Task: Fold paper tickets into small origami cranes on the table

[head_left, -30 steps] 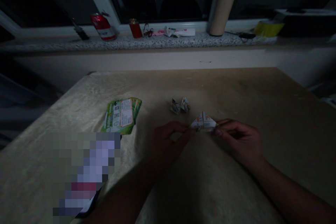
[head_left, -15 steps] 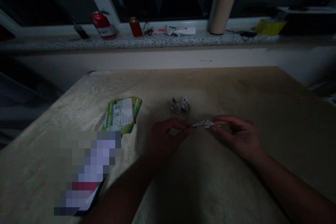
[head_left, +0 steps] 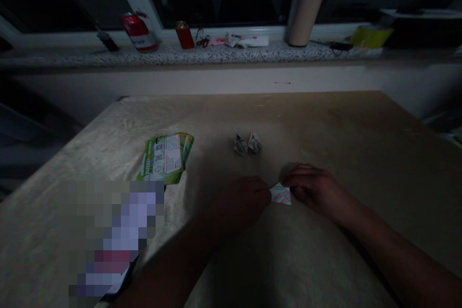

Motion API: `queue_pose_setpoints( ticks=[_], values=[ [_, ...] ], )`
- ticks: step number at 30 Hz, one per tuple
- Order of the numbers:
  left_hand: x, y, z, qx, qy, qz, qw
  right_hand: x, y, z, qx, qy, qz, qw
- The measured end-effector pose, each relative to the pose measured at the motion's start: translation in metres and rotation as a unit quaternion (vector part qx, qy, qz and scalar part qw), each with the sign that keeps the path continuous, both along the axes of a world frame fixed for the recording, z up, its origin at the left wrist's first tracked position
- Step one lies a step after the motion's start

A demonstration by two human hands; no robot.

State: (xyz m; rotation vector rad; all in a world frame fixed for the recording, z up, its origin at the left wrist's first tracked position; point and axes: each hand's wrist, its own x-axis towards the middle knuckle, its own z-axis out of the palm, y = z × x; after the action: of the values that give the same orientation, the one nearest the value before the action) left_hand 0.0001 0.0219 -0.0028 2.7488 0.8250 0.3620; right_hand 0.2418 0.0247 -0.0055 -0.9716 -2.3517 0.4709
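Note:
A small folded piece of printed paper [head_left: 281,194], roughly triangular, is between my two hands close to the tabletop. My left hand [head_left: 247,202] has its fingers closed at the paper's left edge; the thumb is hidden. From the right, the closed fingers of my right hand [head_left: 314,185] hold the paper's upper right side. Just beyond my hands, two small folded paper pieces stand side by side on the table, a left one [head_left: 240,145] and a right one [head_left: 254,142], both with pointed tips.
Green printed packets [head_left: 166,158] lie on the table [head_left: 342,125] at the left. Nearer me is a phone-like device [head_left: 121,284], mostly blurred out. On the stone windowsill [head_left: 159,59] stand a red can [head_left: 139,33], a red jar [head_left: 185,36] and a cardboard tube [head_left: 309,5].
The folded paper has tipped from nearly edge-on to showing its printed face, and sits slightly lower. My hands have drawn closer to it, with their backs turned upward.

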Motion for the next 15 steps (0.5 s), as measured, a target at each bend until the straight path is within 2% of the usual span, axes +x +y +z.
queue_pose_setpoints(
  ticks=[6,9,12,15],
  values=[
    [-0.003,0.001,0.005,-0.108,0.024,0.051,0.993,-0.017,-0.009,0.004,-0.032,0.009,0.04,0.999],
    [0.0,0.002,0.007,-0.156,0.022,0.127,0.979,-0.022,-0.012,0.0,-0.047,0.01,0.034,0.998],
    [0.005,0.003,0.008,-0.211,-0.009,0.217,0.953,-0.025,-0.014,-0.003,-0.07,0.007,0.005,0.997],
    [0.01,0.003,0.009,-0.228,-0.02,0.279,0.933,-0.025,-0.014,-0.004,-0.083,0.009,-0.006,0.997]
  ],
)
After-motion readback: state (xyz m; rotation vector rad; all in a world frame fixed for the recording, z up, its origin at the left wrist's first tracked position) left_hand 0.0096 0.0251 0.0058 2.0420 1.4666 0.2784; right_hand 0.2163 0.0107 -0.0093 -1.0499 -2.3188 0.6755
